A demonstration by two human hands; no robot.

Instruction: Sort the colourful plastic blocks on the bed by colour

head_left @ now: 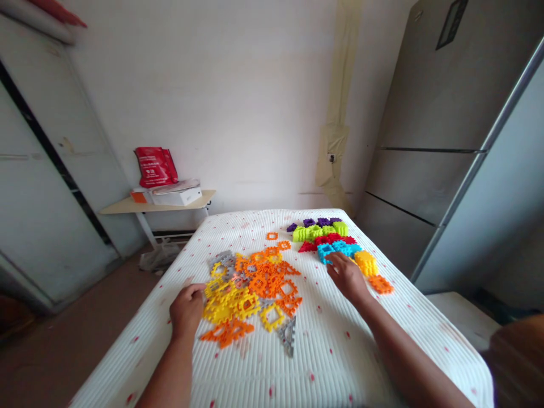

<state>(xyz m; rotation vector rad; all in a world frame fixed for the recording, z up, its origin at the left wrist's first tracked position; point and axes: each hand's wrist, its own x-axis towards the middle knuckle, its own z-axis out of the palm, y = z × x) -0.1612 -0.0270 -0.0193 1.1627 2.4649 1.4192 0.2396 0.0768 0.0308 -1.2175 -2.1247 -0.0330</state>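
Note:
A loose heap of flat plastic tiles, yellow, orange and grey, lies in the middle of the white quilted tabletop. My left hand rests at the heap's left edge, fingers curled onto yellow tiles. My right hand reaches to the sorted stacks at the right, its fingertips on the blue stack; its fingers are bent and partly hidden. Around the blue stack sit red, green, purple, yellow and orange stacks.
A grey fridge stands at the right. A low side table by the wall at the left holds a red bag and white boxes. A white door is on the far left.

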